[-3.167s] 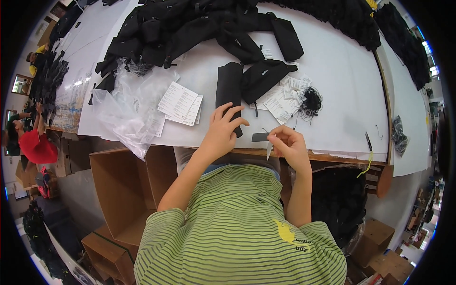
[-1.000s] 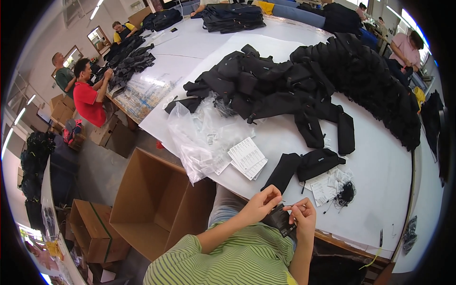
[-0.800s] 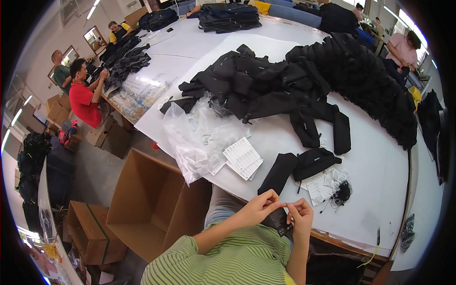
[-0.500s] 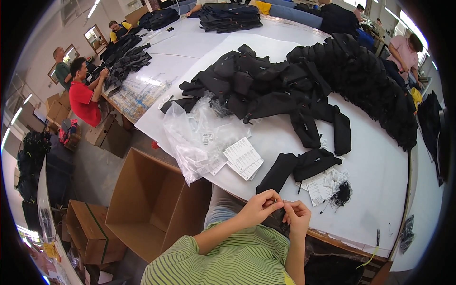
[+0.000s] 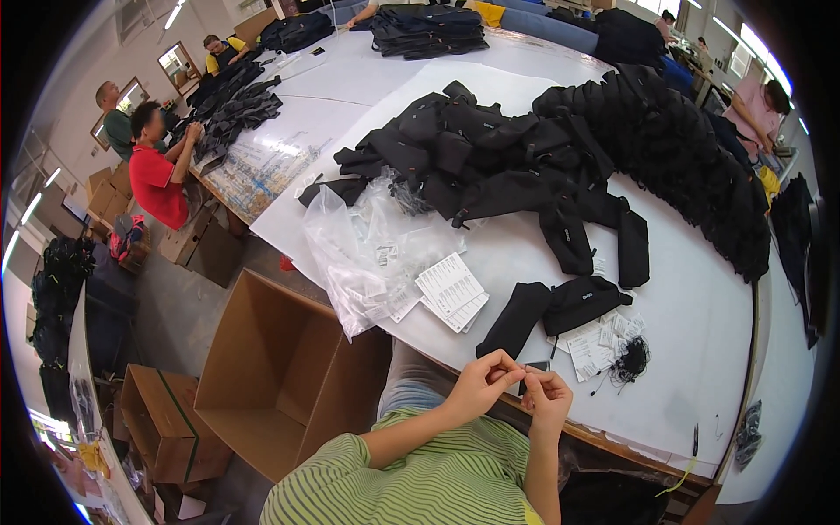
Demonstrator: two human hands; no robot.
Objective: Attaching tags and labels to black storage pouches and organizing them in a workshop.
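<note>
Since a moment ago we have drawn both hands in toward the chest, just off the near edge of the bench (image 5: 700, 332), and the small black piece they were working then no longer shows between them. Our left hand (image 5: 483, 382) is pinched shut, thumb against fingertips, on something too thin and small to name; it may be a cord or a tag string. Our right hand (image 5: 548, 398) is curled closed just beside it, the fingertips almost touching the left ones, and what it grips is hidden too. We judge that the fine fastening work has moved into the fingers themselves.

Just past the hands lies a small dark card (image 5: 535, 368) flat on the white, smooth bench top. Beyond it are two soft black fabric pouches (image 5: 560, 308), matte and long, lying side by side. To their right sit white paper tags (image 5: 595, 343) and a tangle of thin black cords (image 5: 632, 359). To the left lie a stack of printed white cards (image 5: 451, 290) and a heap of crinkled clear plastic bags (image 5: 367, 254). Below the bench's left edge stands an open brown cardboard box (image 5: 280, 376).

Farther off, a big pile of black fabric pieces (image 5: 560, 149) covers the bench. Other people work at a bench far to the left.
</note>
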